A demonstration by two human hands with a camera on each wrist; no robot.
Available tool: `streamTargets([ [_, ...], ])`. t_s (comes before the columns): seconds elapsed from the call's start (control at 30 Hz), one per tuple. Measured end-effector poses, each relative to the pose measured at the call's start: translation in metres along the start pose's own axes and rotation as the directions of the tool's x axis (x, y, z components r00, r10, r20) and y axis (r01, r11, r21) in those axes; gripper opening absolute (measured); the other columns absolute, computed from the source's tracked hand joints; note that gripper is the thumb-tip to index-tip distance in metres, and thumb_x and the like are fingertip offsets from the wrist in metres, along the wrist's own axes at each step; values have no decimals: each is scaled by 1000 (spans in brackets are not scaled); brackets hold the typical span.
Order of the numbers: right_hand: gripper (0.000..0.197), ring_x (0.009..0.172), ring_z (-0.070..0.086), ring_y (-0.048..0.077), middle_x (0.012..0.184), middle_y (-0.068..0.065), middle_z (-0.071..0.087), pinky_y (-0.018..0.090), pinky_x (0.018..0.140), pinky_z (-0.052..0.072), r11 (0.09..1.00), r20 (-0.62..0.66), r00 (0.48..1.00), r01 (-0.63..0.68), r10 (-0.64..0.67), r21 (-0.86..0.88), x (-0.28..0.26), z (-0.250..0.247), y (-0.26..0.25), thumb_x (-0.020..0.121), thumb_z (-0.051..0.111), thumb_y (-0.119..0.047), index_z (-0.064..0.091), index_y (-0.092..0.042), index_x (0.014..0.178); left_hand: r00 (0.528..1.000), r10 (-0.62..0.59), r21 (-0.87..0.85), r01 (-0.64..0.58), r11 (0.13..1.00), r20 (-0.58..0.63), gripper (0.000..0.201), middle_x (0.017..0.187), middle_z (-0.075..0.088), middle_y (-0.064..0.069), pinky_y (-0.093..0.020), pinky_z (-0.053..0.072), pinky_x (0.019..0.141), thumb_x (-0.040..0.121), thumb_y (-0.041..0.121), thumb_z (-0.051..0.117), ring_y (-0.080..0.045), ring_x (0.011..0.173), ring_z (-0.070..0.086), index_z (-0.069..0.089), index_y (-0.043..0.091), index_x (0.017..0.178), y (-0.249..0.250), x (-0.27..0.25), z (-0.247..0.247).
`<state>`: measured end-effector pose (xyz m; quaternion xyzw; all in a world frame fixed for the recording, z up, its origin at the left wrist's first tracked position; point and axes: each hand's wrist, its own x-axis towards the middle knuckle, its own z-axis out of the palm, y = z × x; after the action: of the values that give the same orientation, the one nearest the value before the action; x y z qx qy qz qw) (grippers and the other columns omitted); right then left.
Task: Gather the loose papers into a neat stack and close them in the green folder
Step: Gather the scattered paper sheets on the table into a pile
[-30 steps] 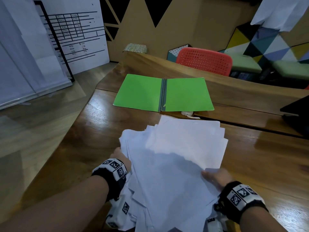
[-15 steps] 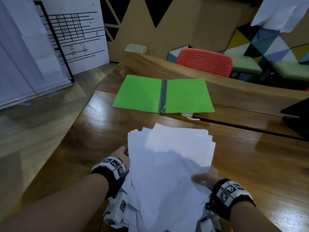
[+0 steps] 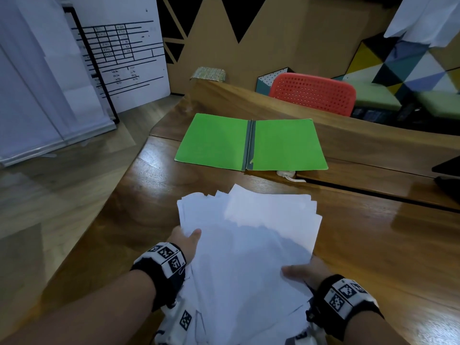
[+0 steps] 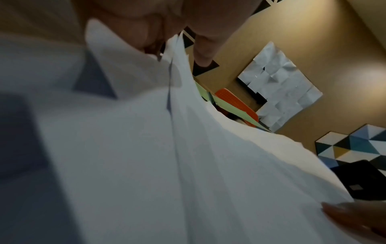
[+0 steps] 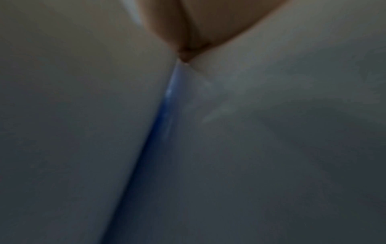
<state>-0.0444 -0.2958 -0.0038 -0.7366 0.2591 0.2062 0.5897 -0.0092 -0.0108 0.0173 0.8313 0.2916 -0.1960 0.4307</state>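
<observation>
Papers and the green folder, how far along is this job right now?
Done: the papers are gathered into one bundle. In hand: the left hand and right hand grip its sides, but the far edges are fanned, not squared. Left: neaten the stack, lay it in the green folder, which lies open and empty on the table, then close it.
</observation>
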Motion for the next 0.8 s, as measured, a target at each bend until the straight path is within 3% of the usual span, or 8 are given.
streamTargets([
  [0.07, 39, 86, 60, 27, 93, 9, 64, 33, 78, 47, 1000, -27, 1000, 8, -8, -20, 0, 1, 0, 64, 81, 2, 60, -8, 95, 1000, 15, 14, -15, 1000, 7, 51, 131, 53, -15, -34, 39, 96, 90, 31, 51, -32, 119, 52, 38, 2, 130, 4, -4, 3],
  [0.17, 42, 82, 66, 32, 95, 19, 69, 34, 72, 53, 999, -37, 999, -11, 12, 33, 1, -1, -2, 66, 78, 6, 64, 10, 105, 999, 12, 47, -10, 999, -33, 58, 131, 54, -15, -34, 41, 95, 82, 23, 62, -31, 118, 53, 36, 4, 131, 2, -6, 1],
  [0.33, 79, 62, 72, 32, 72, 16, 75, 37, 58, 58, 966, 63, 998, 12, -29, 257, -1, -11, 6, 16, 90, -7, 69, 10, 89, 999, 22, 37, -20, 999, -49, 75, 120, 61, -11, -34, 45, 92, 67, 23, 75, -30, 107, 59, 36, 10, 130, -7, -2, -3],
  [0.43, 54, 53, 70, 27, 65, 15, 73, 31, 47, 56, 970, 78, 997, -7, -13, 242, -6, -10, -2, 37, 75, 2, 64, 11, 90, 998, 47, 21, -46, 999, -29, 79, 121, 59, -12, -33, 44, 92, 67, 21, 75, -30, 108, 58, 33, 11, 132, -7, -1, 4],
  [0.53, 52, 62, 66, 31, 81, 20, 68, 27, 53, 54, 992, 46, 999, 1, -7, 129, -8, -2, -13, 46, 73, -3, 63, 9, 95, 998, 69, 70, -68, 995, -1, 80, 127, 55, -12, -33, 43, 89, 72, 20, 68, -32, 111, 55, 23, 12, 138, -1, -2, 10],
  [0.63, 27, 66, 59, 22, 76, 9, 62, 20, 47, 48, 1000, -46, 999, -11, 11, 1, -2, 10, -17, 71, 70, 6, 61, 0, 96, 997, 78, 93, -80, 992, 25, 78, 127, 55, -11, -31, 41, 85, 76, 19, 64, -32, 111, 55, 20, 13, 140, 3, -3, 13],
  [0.73, 38, 79, 63, 26, 86, 8, 65, 30, 66, 51, 998, -42, 999, -32, 30, -57, 5, 19, -15, 68, 70, 5, 59, -4, 103, 997, 78, 92, -80, 993, 21, 78, 127, 55, -11, -34, 42, 90, 75, 17, 64, -32, 111, 55, 20, 13, 140, 3, -2, 14],
  [0.8, 36, 76, 62, 21, 83, 4, 63, 22, 60, 51, 993, -56, 997, -59, 54, -105, 6, 21, -14, 67, 73, 4, 59, -5, 98, 998, 58, 92, -59, 994, 15, 79, 128, 55, -11, -35, 42, 93, 75, 17, 66, -32, 113, 55, 20, 13, 140, 3, -1, 12],
])
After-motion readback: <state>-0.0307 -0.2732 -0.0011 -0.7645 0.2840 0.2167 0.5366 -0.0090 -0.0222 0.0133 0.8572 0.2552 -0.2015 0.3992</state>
